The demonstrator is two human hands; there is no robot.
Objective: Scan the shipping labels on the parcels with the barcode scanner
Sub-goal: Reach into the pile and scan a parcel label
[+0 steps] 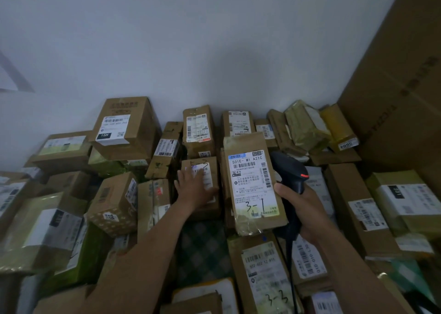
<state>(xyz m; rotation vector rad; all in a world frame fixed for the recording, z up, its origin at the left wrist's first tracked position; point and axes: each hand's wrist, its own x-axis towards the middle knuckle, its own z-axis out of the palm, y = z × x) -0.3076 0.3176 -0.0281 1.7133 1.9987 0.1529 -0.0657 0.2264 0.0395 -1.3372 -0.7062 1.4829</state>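
A person is working through a heap of cardboard parcels [124, 127] piled against a white wall [214, 39], with a black handheld barcode scanner [290, 168] sitting at the right of centre of the frame. The right hand [303, 208] is wrapping its grip round the scanner's handle, red light glowing on the head. Its thumb is also lying against the right edge of a tall flat brown parcel [253, 184], which is standing upright at the centre. That parcel's white shipping label [250, 170] is facing the camera, with "3-1" written by hand beneath it. The left hand [193, 187] is resting flat with fingers spread on a small brown box [210, 212] left of centre, holding nothing. The scanner is looking rigid, light and easy to steer, best taken by the handle with a finger free for the trigger; its black cable [290, 254] is trailing down and may be dragging on nearby boxes. The flat parcel is appearing thin and light, its taped skin glossy and possibly slippery, so pinching an edge clear of the barcode is seeming wisest. A patch of green checked floor covering [202, 249] is showing between the boxes.
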